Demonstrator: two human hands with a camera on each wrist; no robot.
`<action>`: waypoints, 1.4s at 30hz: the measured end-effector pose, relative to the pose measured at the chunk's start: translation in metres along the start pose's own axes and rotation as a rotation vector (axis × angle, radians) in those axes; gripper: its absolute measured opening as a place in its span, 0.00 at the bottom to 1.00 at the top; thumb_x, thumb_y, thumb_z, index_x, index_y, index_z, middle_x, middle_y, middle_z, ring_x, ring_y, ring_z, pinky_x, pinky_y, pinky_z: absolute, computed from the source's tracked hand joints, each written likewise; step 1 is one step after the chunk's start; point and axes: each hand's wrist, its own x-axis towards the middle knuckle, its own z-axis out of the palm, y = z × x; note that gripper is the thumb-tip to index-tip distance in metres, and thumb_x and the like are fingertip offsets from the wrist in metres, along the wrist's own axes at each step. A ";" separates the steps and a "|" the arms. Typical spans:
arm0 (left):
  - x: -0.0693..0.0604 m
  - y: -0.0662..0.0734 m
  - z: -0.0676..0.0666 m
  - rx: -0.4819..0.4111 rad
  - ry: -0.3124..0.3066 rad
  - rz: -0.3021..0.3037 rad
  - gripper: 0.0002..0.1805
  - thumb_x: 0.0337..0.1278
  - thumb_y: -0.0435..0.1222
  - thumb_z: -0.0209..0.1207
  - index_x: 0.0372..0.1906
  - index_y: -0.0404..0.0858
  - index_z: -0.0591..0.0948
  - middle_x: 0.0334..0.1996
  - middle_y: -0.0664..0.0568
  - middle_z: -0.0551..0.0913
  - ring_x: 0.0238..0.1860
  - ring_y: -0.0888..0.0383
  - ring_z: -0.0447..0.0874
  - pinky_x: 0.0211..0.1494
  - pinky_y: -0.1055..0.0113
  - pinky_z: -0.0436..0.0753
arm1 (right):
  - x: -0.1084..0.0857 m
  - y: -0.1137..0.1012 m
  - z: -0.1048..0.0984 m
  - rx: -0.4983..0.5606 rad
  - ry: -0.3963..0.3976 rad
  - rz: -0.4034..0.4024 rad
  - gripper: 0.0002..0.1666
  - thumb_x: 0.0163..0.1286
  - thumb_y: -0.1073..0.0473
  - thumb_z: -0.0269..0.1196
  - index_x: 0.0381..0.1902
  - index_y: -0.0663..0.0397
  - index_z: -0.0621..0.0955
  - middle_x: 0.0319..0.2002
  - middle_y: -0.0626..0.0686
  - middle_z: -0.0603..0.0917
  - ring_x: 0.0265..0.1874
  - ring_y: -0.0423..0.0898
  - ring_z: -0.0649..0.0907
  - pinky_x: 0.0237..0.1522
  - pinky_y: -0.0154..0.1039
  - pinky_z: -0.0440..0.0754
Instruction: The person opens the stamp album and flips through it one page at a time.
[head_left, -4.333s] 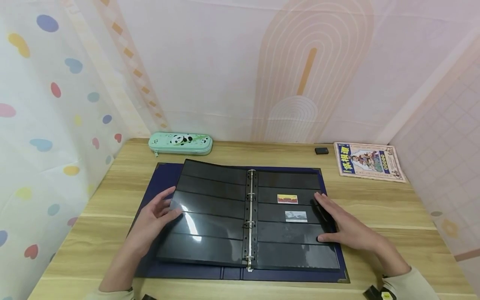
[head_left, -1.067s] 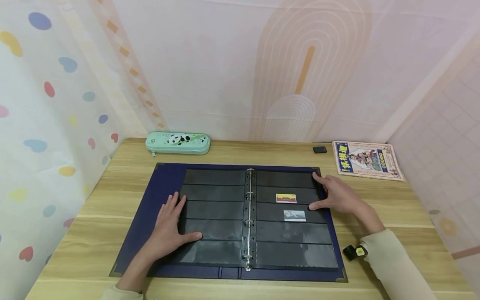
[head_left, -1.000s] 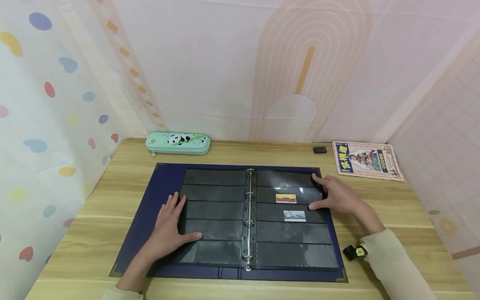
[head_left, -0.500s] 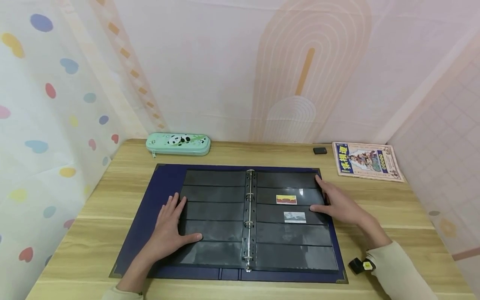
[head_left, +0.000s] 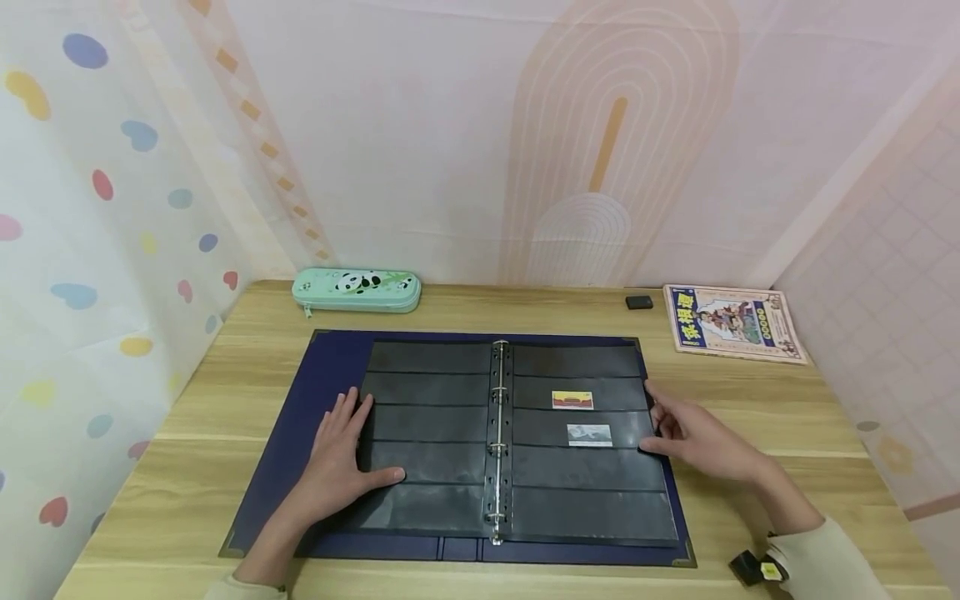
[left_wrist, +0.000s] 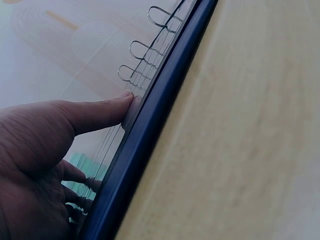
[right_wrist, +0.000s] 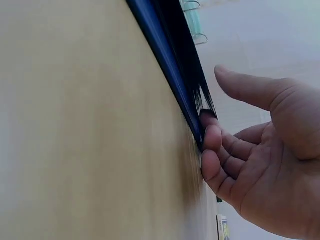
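Note:
A dark blue binder lies spread on the table, with black pocket pages on both sides of metal rings. The right page holds a red-and-yellow stamp and a grey stamp. My left hand rests on the left page's outer edge, fingers spread. My right hand is at the right page's outer edge, thumb over it. In the right wrist view the fingertips of my right hand touch the page edges above the cover, fingers partly bent, and the thumb stands apart from the pages.
A mint pencil case with a panda lies behind the binder at the left. Behind it at the right are a small black block and a colourful booklet. Patterned cloth hangs behind the table.
My right hand has slid down along the right page's outer edge, toward the front, and its fingers are more bent. My left hand has stayed in place over the last second.

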 end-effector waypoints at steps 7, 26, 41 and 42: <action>-0.001 0.001 0.000 -0.002 -0.012 -0.010 0.71 0.49 0.52 0.85 0.87 0.24 0.55 0.88 0.23 0.43 0.88 0.24 0.33 0.85 0.26 0.38 | -0.015 0.001 0.004 0.033 -0.018 -0.022 0.54 0.77 0.62 0.73 0.85 0.79 0.54 0.43 0.51 0.79 0.36 0.38 0.77 0.35 0.32 0.78; -0.001 0.012 -0.006 -0.075 -0.027 -0.072 0.62 0.64 0.50 0.79 0.88 0.26 0.55 0.88 0.24 0.44 0.87 0.23 0.33 0.82 0.20 0.41 | -0.036 -0.003 0.014 0.131 0.129 -0.236 0.43 0.79 0.78 0.60 0.87 0.70 0.59 0.49 0.55 0.82 0.42 0.38 0.84 0.42 0.31 0.86; -0.012 0.072 0.001 -0.145 0.086 0.082 0.43 0.74 0.41 0.73 0.86 0.38 0.67 0.84 0.36 0.66 0.83 0.29 0.63 0.75 0.23 0.69 | -0.034 -0.036 0.027 0.270 0.162 -0.322 0.42 0.83 0.79 0.55 0.89 0.56 0.63 0.65 0.46 0.79 0.60 0.37 0.81 0.55 0.29 0.85; -0.013 0.076 0.003 -0.157 0.092 0.103 0.42 0.74 0.40 0.73 0.86 0.38 0.68 0.84 0.37 0.67 0.83 0.30 0.64 0.75 0.24 0.70 | -0.034 -0.039 0.029 0.264 0.164 -0.323 0.41 0.83 0.78 0.55 0.89 0.56 0.63 0.67 0.46 0.78 0.61 0.37 0.80 0.57 0.28 0.83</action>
